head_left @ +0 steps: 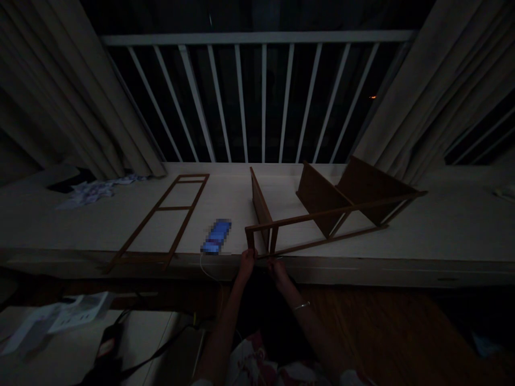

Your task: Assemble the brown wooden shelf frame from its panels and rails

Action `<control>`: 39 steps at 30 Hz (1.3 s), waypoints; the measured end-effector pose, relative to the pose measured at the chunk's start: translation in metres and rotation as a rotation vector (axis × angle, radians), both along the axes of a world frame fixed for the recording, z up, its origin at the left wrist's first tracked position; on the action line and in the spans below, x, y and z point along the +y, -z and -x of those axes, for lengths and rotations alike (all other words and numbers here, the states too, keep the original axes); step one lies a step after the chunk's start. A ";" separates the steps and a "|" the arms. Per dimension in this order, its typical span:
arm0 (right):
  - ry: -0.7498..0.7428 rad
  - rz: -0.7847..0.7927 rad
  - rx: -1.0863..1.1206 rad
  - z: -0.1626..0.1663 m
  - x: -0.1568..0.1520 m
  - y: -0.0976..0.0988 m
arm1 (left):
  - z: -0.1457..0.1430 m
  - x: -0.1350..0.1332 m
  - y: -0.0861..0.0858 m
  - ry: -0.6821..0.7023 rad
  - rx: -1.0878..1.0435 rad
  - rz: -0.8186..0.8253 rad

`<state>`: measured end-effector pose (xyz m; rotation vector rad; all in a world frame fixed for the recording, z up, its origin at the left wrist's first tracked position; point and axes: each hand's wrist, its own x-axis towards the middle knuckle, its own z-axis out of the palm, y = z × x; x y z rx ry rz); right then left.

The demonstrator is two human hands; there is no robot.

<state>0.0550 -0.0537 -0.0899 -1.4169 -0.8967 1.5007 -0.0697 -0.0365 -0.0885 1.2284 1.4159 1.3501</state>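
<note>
White railing [264, 102] between beige curtains [422, 91], blue-lit phone [217, 236] with pale cable [202, 266], crumpled cloth [90, 193]

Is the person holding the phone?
No, the phone lies on the ledge, apart from the left hand and right hand, which are at the shelf.

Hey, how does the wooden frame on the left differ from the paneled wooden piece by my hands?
The wooden frame is just bars with open gaps; the paneled piece also has three broad boards. The frame lies untouched, while the paneled piece has the left hand and right hand at its near left corner. Both are brown and rest on the pale ledge.
</note>
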 end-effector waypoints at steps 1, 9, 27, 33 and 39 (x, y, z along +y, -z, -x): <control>0.006 -0.001 0.007 0.000 0.000 0.001 | 0.000 0.000 0.000 0.000 0.000 -0.002; 0.021 -0.057 -0.005 0.001 -0.002 0.001 | -0.001 0.000 0.001 -0.009 0.001 0.002; -0.278 -0.023 0.001 -0.028 0.003 0.002 | 0.001 -0.001 0.002 0.021 0.005 -0.023; -0.296 0.047 0.145 -0.032 0.005 0.005 | 0.001 0.000 0.002 0.013 0.006 -0.022; -0.206 0.085 0.285 -0.025 0.003 0.009 | 0.000 0.001 0.003 0.015 0.000 -0.033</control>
